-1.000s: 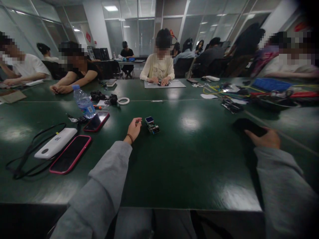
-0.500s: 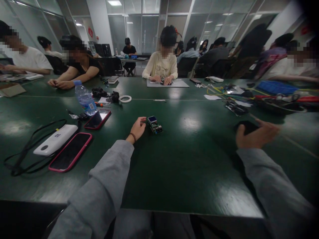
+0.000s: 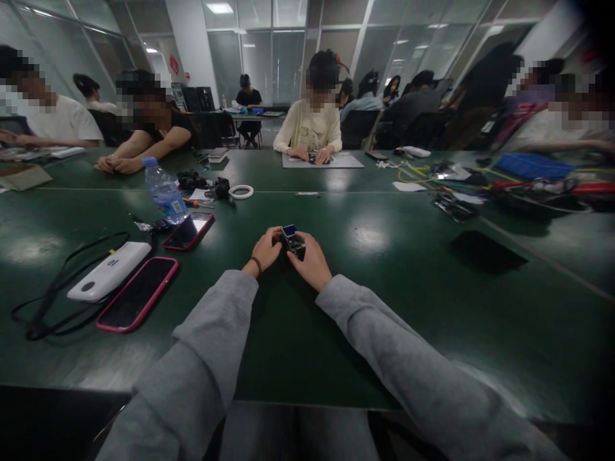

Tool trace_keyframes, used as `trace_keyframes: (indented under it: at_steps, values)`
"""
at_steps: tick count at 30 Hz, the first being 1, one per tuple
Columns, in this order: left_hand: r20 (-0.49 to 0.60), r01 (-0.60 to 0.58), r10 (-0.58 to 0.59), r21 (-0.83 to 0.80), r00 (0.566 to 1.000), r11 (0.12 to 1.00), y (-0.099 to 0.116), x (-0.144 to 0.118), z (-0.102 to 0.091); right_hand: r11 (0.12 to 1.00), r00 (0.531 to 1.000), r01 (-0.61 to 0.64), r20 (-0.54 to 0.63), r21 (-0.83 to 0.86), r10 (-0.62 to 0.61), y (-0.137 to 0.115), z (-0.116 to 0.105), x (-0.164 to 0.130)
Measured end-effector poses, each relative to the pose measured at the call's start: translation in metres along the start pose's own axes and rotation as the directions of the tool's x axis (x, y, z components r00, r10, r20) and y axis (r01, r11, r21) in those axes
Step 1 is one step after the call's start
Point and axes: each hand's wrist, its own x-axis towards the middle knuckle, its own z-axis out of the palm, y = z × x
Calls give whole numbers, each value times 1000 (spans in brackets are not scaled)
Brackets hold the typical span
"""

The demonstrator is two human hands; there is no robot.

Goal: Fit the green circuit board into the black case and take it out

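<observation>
A small green circuit board with a little dark screen (image 3: 289, 231) is on the table in front of me. My right hand (image 3: 313, 261) has its thumb and fingers closed around the board's right and near side, hiding part of it. Just left of the board, my left hand (image 3: 266, 250) is loosely curved, thumb and fingers apart. Its fingertips come up to the board's left edge; whether they touch it I cannot tell. A dark flat pad (image 3: 487, 251) lies far to the right, away from both hands.
On the left are a pink-edged phone (image 3: 137, 294), a white power bank (image 3: 109, 271) with a black cord, another phone (image 3: 189, 231) and a water bottle (image 3: 164, 191). Tape (image 3: 241, 191) lies beyond. A blue tray (image 3: 535, 166) and cables sit at right. Several people surround the green table (image 3: 307, 346).
My right hand has moved left from over the dark pad and taken hold of the circuit board. The board has shifted slightly left. My left hand has hardly moved.
</observation>
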Motion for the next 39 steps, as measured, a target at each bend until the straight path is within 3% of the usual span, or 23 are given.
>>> trace_keyframes:
  at_steps: [5, 7, 9, 13, 15, 18, 22, 27, 31, 35, 37, 39]
  values:
    - [-11, 27, -28, -77, 1000, 997, 0, 1, -2, 931, 964, -254, -3, 263, 264, 7, -5, 6]
    - [-30, 25, -28, -120, 999, 992, 5, 0, -3, 818, 923, -368, 66, 442, 380, 9, -11, 8]
    - [-32, 17, -24, -199, 999, 980, 12, -2, -3, 640, 872, -466, 195, 611, 449, 8, -17, 10]
    - [117, 131, -85, -476, 989, 870, 28, -10, -1, 276, 787, -579, 438, 767, 434, 5, -32, 16]
    - [217, 219, -110, -579, 970, 786, 35, -15, 1, 172, 745, -634, 537, 754, 396, 3, -39, 19]
    - [288, 255, -80, -647, 954, 719, 43, -23, 4, 93, 682, -708, 644, 700, 346, 4, -48, 20]
    - [341, 275, -42, -672, 939, 687, 49, -28, 5, 63, 640, -756, 715, 652, 282, 5, -47, 18]
    - [310, 273, -81, -652, 947, 707, 51, -29, 6, 129, 665, -746, 719, 654, 200, 2, -37, 15]
    - [259, 274, -139, -613, 956, 742, 50, -28, 10, 234, 716, -695, 680, 679, 154, -1, -29, 12]
    - [154, 240, -183, -617, 971, 750, 48, -26, 15, 388, 809, -588, 521, 709, 272, -3, -22, 6]
    - [146, 237, -186, -629, 972, 740, 46, -25, 16, 397, 836, -546, 446, 738, 321, -5, -20, 4]
    - [167, 259, -198, -642, 966, 722, 44, -23, 15, 357, 824, -561, 462, 747, 328, -5, -21, 5]
